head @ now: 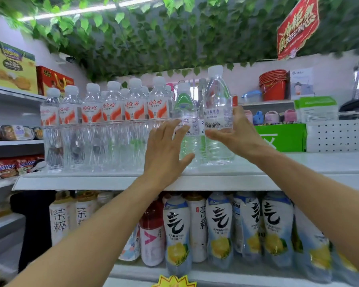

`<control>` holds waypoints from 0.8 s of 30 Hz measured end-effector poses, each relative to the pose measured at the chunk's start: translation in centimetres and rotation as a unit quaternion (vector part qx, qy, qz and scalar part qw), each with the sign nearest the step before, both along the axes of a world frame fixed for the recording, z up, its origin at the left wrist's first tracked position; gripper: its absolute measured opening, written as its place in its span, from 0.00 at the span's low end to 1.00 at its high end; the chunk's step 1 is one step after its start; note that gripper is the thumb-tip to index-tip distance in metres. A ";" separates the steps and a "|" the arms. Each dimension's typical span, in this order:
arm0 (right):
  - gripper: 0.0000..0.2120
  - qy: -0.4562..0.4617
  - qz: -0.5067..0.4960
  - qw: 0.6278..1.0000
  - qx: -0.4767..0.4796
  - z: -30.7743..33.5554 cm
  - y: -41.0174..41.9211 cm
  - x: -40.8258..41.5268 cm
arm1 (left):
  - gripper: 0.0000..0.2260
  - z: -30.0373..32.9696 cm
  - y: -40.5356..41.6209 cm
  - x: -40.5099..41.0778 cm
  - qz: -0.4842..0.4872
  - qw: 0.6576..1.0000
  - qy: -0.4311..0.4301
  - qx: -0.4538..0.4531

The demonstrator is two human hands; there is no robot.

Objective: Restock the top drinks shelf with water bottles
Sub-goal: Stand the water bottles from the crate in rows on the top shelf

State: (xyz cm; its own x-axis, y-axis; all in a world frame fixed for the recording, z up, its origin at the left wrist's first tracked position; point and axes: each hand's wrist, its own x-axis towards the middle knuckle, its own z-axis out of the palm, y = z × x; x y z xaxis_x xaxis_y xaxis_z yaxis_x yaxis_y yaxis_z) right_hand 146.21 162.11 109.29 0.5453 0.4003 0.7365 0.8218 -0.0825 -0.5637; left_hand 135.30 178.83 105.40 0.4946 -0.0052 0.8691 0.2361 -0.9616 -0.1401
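While the top shelf (195, 180) already holds a full left-side row of red-label bottles (112, 125), the right hand (232, 131) grips one more water bottle (217, 112) near the middle, left hand (166, 150) spread open against its neighbour (187, 125), right end bare.

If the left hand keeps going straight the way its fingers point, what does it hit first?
Most likely the clear water bottle with the blue-and-white label: the left hand, fingers straight, already overlaps its front. Whether it touches yet is unclear. The right hand grips the taller bottle beside it.
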 end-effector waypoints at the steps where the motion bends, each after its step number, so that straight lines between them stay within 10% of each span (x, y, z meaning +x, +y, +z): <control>1: 0.33 0.008 0.000 1.000 -0.003 -0.4 0.4 0.5 | 0.31 0.2 0.2 0.3 0.005 1.000 -0.012 0.003; 10: 0.41 0.032 -0.039 0.998 -0.028 -1.7 1.5 2.2 | 0.30 8.6 0.3 1.9 0.053 0.995 -0.057 0.056; 24: 0.44 0.017 -0.087 0.996 -0.016 -2.8 1.6 1.5 | 0.12 17.5 -0.3 3.0 0.016 0.993 0.102 -0.058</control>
